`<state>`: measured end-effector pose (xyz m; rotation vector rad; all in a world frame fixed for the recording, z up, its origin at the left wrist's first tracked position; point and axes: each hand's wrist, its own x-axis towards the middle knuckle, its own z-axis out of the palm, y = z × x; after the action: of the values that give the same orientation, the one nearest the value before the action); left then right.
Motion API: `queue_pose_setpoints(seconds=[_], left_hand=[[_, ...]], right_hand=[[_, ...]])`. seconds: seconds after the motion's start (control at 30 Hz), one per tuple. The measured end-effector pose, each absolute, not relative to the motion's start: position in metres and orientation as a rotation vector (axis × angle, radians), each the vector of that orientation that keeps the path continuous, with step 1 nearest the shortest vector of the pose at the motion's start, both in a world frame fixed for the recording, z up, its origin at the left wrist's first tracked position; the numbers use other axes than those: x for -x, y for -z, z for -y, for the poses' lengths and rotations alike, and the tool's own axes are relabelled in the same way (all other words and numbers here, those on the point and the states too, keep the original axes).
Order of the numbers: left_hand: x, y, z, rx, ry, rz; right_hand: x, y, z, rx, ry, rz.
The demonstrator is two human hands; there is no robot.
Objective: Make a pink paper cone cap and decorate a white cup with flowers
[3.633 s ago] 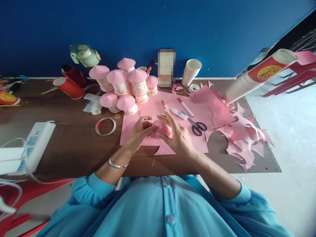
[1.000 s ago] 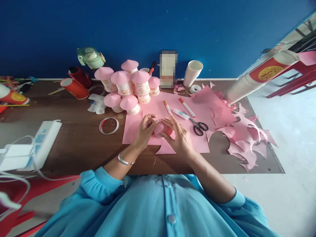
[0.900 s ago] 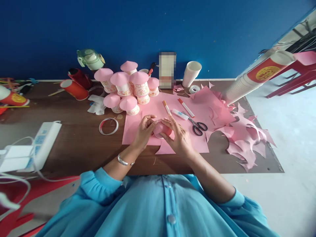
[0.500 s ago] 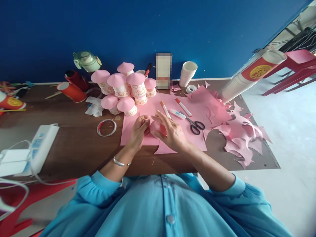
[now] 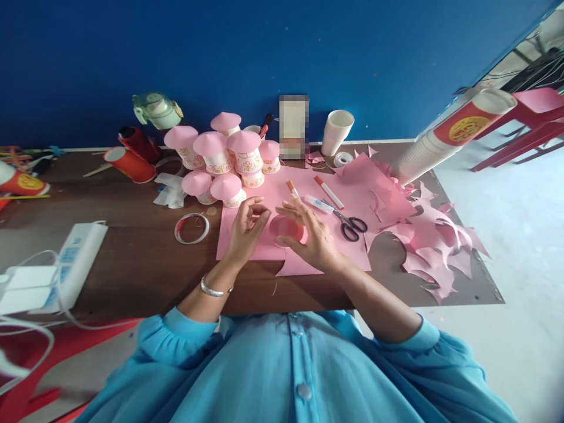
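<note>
On the pink paper in front of me is a round pink piece with a pale rim; I cannot tell its exact kind. My right hand curves around its right side, fingers apart, the thumb over its near edge. To its left, my left hand is raised with loosely bent fingers, apart from the piece and holding nothing I can see. Several small paper-cup houses with pink cone roofs and drawn flowers stand behind my hands. Black-handled scissors, a glue stick and two markers lie beyond my right hand.
Pink paper scraps spread over the table's right side, near a long leaning stack of paper cups. A tape roll and a power strip lie left. A blurred upright rectangle stands by the blue wall.
My left hand has drawn away from the round pink piece and its pinched fingers have loosened. My right hand's fingers have spread, showing more of the piece.
</note>
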<state>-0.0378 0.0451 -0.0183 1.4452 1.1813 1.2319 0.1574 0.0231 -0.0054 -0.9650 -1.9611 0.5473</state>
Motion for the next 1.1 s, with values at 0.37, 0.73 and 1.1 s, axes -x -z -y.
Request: queue_pose_setpoints(seconds=[0.37, 0.73, 1.1], left_hand=[[0.038, 0.017, -0.053, -2.45, -0.596, -0.917], [0.025, -0.012, -0.073, -2.466, -0.528, -0.836], [0.014, 0.0, -0.089, -2.399, -0.463, -0.652]], right_hand=[[-0.171, 0.026, -0.021, 1.0, -0.499, 2.073], [-0.203, -0.025, -0.016, 1.021, -0.557, 1.634], [-0.199, 0.0, -0.018, 1.085, -0.681, 1.581]])
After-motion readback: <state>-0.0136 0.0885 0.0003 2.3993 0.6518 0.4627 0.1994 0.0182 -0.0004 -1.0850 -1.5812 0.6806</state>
